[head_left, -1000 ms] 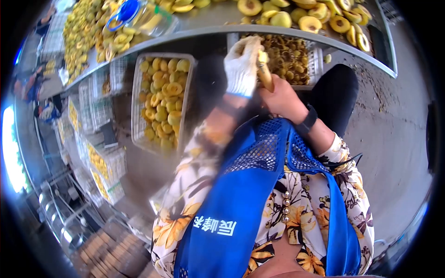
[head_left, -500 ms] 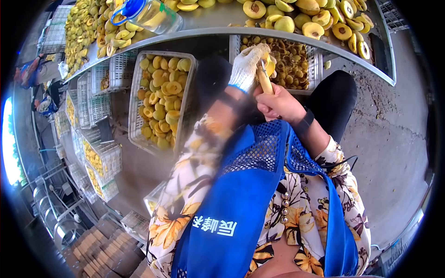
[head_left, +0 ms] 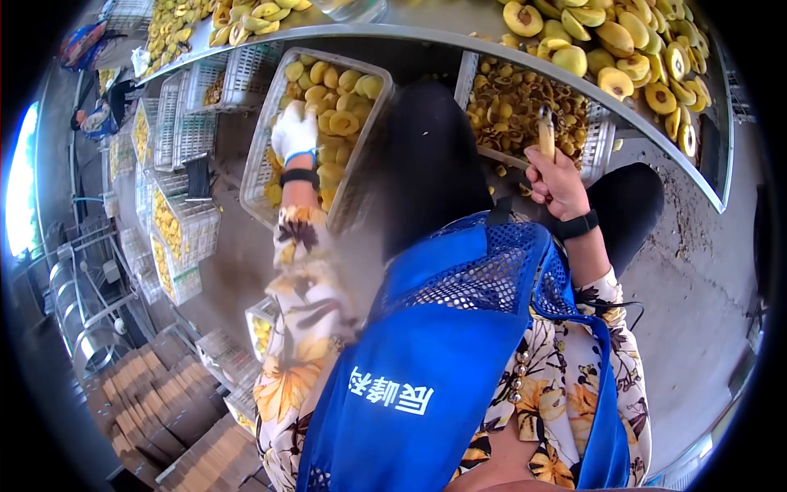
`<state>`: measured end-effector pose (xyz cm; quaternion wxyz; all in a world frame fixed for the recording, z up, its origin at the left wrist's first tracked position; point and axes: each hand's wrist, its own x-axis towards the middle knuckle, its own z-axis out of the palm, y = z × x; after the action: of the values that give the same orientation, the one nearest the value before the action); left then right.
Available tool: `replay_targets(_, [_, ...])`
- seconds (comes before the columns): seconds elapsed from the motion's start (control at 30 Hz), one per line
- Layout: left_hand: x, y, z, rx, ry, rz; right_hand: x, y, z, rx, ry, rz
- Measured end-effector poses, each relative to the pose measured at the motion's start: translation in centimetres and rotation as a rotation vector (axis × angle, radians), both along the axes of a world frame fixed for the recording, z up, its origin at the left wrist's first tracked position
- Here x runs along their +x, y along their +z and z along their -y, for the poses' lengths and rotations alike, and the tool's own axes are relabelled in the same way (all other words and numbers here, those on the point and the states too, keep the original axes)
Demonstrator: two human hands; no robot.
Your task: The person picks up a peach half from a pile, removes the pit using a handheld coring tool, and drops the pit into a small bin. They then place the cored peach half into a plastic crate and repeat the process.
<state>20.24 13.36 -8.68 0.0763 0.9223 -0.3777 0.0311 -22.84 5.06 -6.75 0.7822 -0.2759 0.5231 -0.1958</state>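
My left hand (head_left: 295, 138), in a white knit glove, reaches over the crate (head_left: 249, 176) of halved yellow fruit (head_left: 343, 123). Its fingers look apart and point down at the fruit, with nothing visible in them. My bare right hand (head_left: 561, 185) is closed round the pale handle of a small tool (head_left: 547, 135), whose metal tip points up. This tool is above a second crate (head_left: 597, 156), which holds brown pieces (head_left: 516, 102).
A metal-edged table (head_left: 426, 34) with halved fruit (head_left: 616, 82) and part of a clear bottle (head_left: 351, 8) crosses the top. Stacked crates (head_left: 184, 209) and cardboard (head_left: 156, 394) stand on the left. A person (head_left: 100, 121) is at the far left.
My left hand has left the yellow fruit beside the tool and moved left over the fruit crate. My right hand, still holding the tool, sits farther right. The whole view has shifted.
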Motion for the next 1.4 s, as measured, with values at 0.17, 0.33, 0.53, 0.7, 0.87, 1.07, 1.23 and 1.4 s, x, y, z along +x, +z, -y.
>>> replay_targets(0.17, [0.7, -5.5, 2.2, 0.551, -0.267, 0.123, 2.0, 1.6, 0.0, -0.075, 0.095, -0.009])
replay_targets(0.33, [-0.8, -7.8, 0.9, 0.426, -0.4, 0.32, 1.8, 1.6, -0.8, -0.184, 0.13, -0.086])
replay_targets(0.53, [-5.8, 1.5, 3.1, -0.084, -0.582, -0.391, 5.4, 1.5, 0.1, -0.886, 0.27, -0.303])
replay_targets(0.7, [-15.1, 11.1, 6.2, 0.097, -0.703, -1.054, 7.9, 3.9, 1.5, -0.867, 0.304, -0.143])
replay_targets(0.87, [-19.7, 9.7, 6.2, -0.517, -0.557, -1.589, 6.0, 5.6, 1.2, -0.448, 0.019, 0.218])
replay_targets(1.07, [-25.3, 4.0, 6.0, -0.897, -0.225, -1.767, 5.6, 3.8, -0.1, -0.734, -0.054, -0.203])
replay_targets(1.23, [-25.8, 8.2, 6.3, -0.671, -0.259, -1.765, 4.3, 5.1, -0.2, -1.034, 0.009, -0.376])
replay_targets(1.4, [-25.5, 7.8, 6.9, -0.622, -0.291, -1.758, 3.7, 5.7, 0.0, -1.042, 0.096, -0.368])
